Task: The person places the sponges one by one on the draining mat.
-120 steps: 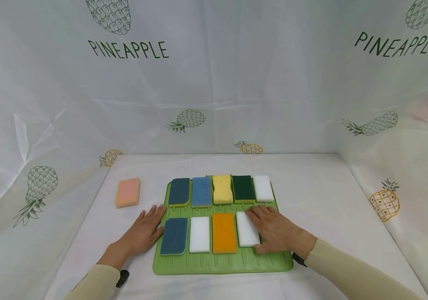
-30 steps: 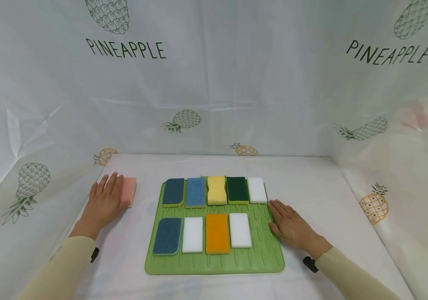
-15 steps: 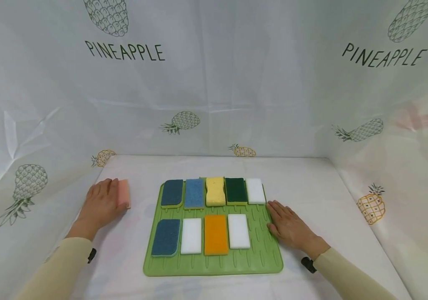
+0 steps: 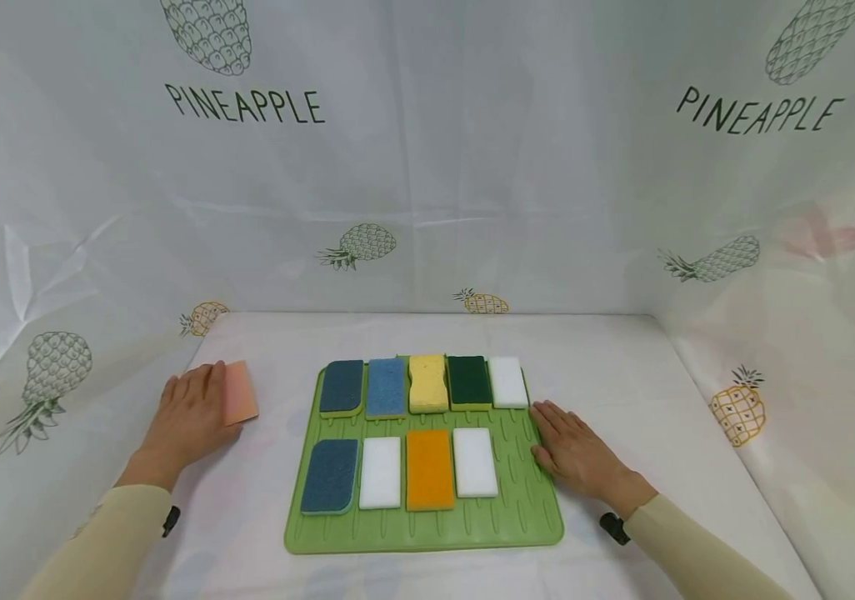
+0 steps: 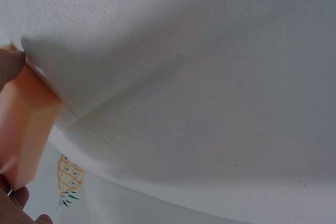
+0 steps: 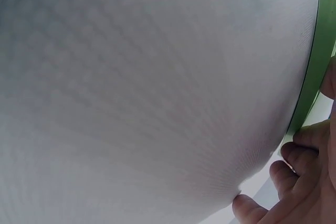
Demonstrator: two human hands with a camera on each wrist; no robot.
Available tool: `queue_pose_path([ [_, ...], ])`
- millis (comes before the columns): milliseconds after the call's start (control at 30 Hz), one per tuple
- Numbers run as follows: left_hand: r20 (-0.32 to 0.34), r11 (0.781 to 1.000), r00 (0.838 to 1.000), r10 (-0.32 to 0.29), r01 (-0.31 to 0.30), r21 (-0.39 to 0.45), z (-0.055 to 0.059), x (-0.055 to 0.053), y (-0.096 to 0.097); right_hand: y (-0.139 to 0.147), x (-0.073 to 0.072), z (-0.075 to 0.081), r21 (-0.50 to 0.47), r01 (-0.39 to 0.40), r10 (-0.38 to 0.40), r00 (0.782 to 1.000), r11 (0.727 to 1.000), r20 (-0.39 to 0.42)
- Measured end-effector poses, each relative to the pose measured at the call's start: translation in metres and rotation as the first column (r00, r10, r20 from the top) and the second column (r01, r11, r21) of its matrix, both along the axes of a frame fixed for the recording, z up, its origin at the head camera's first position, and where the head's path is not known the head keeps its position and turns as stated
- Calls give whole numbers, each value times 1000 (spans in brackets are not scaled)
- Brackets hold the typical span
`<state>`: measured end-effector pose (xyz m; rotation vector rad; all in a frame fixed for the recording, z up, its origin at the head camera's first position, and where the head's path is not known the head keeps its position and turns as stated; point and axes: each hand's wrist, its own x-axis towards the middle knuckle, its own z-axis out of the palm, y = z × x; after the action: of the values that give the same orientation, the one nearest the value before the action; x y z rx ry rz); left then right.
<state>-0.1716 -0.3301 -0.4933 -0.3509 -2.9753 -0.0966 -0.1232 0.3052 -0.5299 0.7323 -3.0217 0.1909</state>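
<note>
My left hand (image 4: 186, 419) is at the table's left side, holding a pink-orange sponge (image 4: 241, 393). In the left wrist view the thumb sits at one end of the sponge (image 5: 34, 121) and the fingers at the other, pinching it. My right hand (image 4: 579, 457) rests with extended fingers along the right edge of a green ridged mat (image 4: 427, 537). Several sponges lie on the mat in two rows. The front row has a dark blue one (image 4: 330, 477), a white one (image 4: 380, 472), an orange one (image 4: 430, 470) and another white one (image 4: 476, 462).
In the mat's back row lie a dark blue sponge (image 4: 342, 386), a blue one (image 4: 386, 387), a yellow waisted one (image 4: 428, 383), a dark green one (image 4: 469, 382) and a white one (image 4: 508, 382). A pineapple-print curtain (image 4: 472, 167) walls the white table at the back and sides.
My left hand has gone from the mat's left edge to the pink-orange sponge and gripped it, turning it slightly. My right hand has left the front-row white sponge for the mat's right edge.
</note>
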Motion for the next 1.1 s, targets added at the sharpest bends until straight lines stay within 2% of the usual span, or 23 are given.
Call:
queue_pose_path([
  [233,-52,1000,999,-1,1,12,0,-1,-1,-1,0,2,8,13,-13,999,1000,35],
  [600,-96,996,994,-48,55,74,12,-2,0,0,-1,0,35,-12,11,999,999,31],
  [867,-151,993,985,-84,96,73,31,-6,24,5,-3,2,65,-38,38,999,997,3],
  [1100,-260,988,959,-116,139,70,42,-7,57,5,-5,3,55,-55,54,999,997,5],
])
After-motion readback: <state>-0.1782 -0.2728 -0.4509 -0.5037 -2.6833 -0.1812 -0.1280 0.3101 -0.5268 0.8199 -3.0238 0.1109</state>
